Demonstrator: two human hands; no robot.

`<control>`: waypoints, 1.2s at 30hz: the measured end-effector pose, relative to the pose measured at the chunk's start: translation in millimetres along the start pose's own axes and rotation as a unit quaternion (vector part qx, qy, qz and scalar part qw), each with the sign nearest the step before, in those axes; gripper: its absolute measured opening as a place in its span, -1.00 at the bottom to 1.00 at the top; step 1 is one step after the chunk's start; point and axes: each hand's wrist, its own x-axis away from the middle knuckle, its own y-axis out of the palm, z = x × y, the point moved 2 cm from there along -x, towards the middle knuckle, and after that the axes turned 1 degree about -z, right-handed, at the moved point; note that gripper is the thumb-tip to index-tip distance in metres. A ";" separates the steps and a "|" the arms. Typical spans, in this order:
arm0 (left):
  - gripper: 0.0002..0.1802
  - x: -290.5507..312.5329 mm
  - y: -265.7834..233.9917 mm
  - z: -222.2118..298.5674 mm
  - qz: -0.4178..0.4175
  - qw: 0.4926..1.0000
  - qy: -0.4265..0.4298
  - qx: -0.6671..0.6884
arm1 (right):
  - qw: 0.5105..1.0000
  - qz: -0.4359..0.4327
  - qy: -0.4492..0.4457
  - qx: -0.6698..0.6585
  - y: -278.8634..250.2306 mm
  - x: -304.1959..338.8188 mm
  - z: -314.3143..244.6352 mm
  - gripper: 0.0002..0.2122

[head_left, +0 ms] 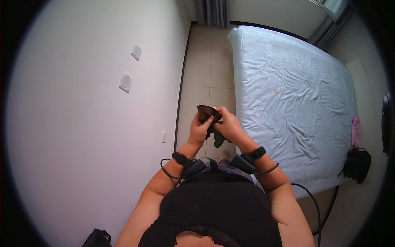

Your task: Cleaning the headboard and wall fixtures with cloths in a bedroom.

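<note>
A brown cloth [205, 111] is pinched between the left hand [198, 131] and the right hand [229, 125], above the floor [197, 61] beside the left edge of the bed [296, 107]. Green fabric [219, 140] is seen hanging below; whether they are joined cannot be told. The cloth's edge is apparently being worked; a steady left pinch is probably called for next.

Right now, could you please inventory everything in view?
Brown piece: one, brown, centre
Green cloth: one, green, beneath it
Bed: one, pale blue, right
Pink cloth: one, pink, bed edge
Bag: one, black, beside bed
Curtains: two, grey, far end
Wall plates: three, white, left
Panel: one, dark, right edge
Cable: count unclear, black, lower right
Dark object: one, black, bottom left
Wrist devices: two, black, below centre
Top: one, black, bottom
Left hand: one, bare, centre
Right hand: one, bare, centre
</note>
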 end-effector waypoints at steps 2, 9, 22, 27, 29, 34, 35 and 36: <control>-0.73 -1.6 -4.4 -4.2 0.010 0.985 -0.125 0.121 | 0.999 -0.022 0.012 -0.023 -5.4 -2.9 3.8 -0.64; -0.68 -4.7 9.1 3.1 -0.036 0.980 -0.142 0.136 | 0.997 -0.035 0.063 0.010 -14.9 -0.8 -0.3 -0.62; -0.70 -14.8 30.7 2.0 -0.014 0.977 -0.160 0.139 | 0.997 -0.049 0.037 -0.055 -37.8 -9.2 36.9 -0.68; -0.69 -21.6 11.6 -11.9 0.042 0.938 -0.195 0.284 | 0.879 -0.042 0.092 -0.467 -89.0 -18.8 55.5 -0.74; -0.67 -16.7 -5.4 -10.6 0.037 0.945 -0.183 0.269 | 0.872 0.006 0.080 -0.482 -133.3 -19.3 52.5 -0.75; -0.66 -4.1 -30.5 -13.6 0.096 0.925 -0.251 0.268 | 0.867 0.176 0.013 -0.465 -246.5 -0.8 51.0 -0.72; -0.67 -2.1 -37.2 -19.5 0.085 0.924 -0.260 0.269 | 0.870 0.211 0.002 -0.445 -265.5 6.1 45.6 -0.72; -0.67 0.4 -36.4 -19.8 0.097 0.919 -0.268 0.271 | 0.863 0.230 -0.012 -0.450 -282.2 14.1 45.9 -0.73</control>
